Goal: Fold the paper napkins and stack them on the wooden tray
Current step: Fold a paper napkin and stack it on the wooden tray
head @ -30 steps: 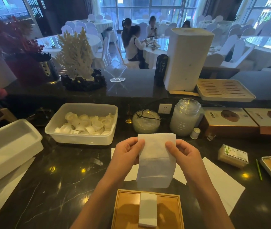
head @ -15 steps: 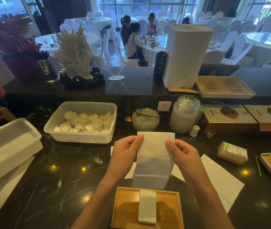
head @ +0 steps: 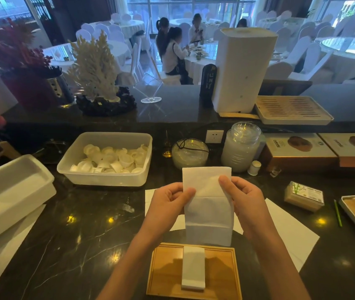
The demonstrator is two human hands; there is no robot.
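**Desk:** Anything change over the last second?

**Operator:** Very little. The open napkin point(head: 208, 215) I'm working on hangs where it did, in the air just beyond the far edge of the wooden tray point(head: 165, 273), with its lower edge close above that rim. Both thumbs have crept a little inward onto its face. A slanted shadow now shows behind the top part, perhaps a back layer shifting; I can't tell for sure. No new crease yet.

**Desk:** So where does that leave the job?

**Operator:** My read: mid-fold on the second piece. One folded napkin point(head: 193, 267) already lies lengthwise down the middle of the tray. Flat white sheets point(head: 289, 230) lie on the tabletop point(head: 74, 234) beyond the tray and to its right, likely more stock, so we're early.

**Desk:** Hands?

**Operator:** Left hand point(head: 168, 204) pinches the napkin's left edge, thumb on the near face and fingers curled behind. Right hand point(head: 243, 200) mirrors it on the right edge, slightly higher. Both sit beyond the tray, and both forearms pass over the tray's near corners, angled in toward each other. Neither hand touches the tray or the tabletop.

**Desk:** Risk?

**Operator:** The paper is thin and limp, so an uneven pull would skew the crease.
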